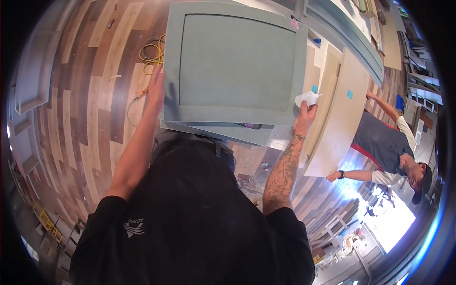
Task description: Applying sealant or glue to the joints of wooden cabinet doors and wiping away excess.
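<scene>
In front of me is a grey-green cabinet door [237, 61] with a recessed centre panel and a raised frame. My left hand [156, 88] grips its left edge, with some fingers hidden at the side. A small white squeeze bottle [306, 98] with a pointed nozzle is held in my right hand [304, 118], beside the door's lower right corner. The nozzle points to the right. Under the door's near edge, a second grey-green panel [228, 133] sticks out at a slight angle.
To the right, a co-worker [384, 137] holds a large pale board [337, 114] by both ends. A looped yellow cord [151, 53] lies on the wood-plank floor [104, 71] at the left. White frames [33, 90] stand at far left; long grey-green boards [351, 35] lie at upper right.
</scene>
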Available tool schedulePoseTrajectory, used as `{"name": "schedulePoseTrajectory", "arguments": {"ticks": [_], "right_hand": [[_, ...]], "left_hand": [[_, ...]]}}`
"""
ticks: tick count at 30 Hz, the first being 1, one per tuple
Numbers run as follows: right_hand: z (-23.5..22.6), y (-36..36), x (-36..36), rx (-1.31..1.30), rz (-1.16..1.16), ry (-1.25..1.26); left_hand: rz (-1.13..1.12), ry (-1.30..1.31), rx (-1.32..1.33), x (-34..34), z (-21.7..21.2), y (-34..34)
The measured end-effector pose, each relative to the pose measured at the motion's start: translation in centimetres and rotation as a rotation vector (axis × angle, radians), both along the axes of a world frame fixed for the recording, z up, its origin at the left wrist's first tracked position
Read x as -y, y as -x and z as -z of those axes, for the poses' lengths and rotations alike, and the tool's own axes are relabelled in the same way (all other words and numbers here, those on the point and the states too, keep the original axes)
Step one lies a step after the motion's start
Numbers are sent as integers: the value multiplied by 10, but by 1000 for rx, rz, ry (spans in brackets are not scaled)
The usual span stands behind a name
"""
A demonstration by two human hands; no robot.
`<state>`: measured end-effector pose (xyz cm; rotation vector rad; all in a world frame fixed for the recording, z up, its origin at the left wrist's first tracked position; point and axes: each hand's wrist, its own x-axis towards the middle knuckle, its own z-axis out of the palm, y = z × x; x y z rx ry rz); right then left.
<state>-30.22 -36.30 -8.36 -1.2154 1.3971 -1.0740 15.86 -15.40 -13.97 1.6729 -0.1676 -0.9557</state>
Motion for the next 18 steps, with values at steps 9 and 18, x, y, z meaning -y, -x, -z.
{"name": "schedulePoseTrajectory", "arguments": {"ticks": [9, 18], "right_hand": [[9, 8, -20, 36, -140, -147], [-21, -7, -136, -80, -157, -273]], "left_hand": [[110, -3, 66, 30, -22, -5], [295, 37, 173, 83, -21, -32]]}}
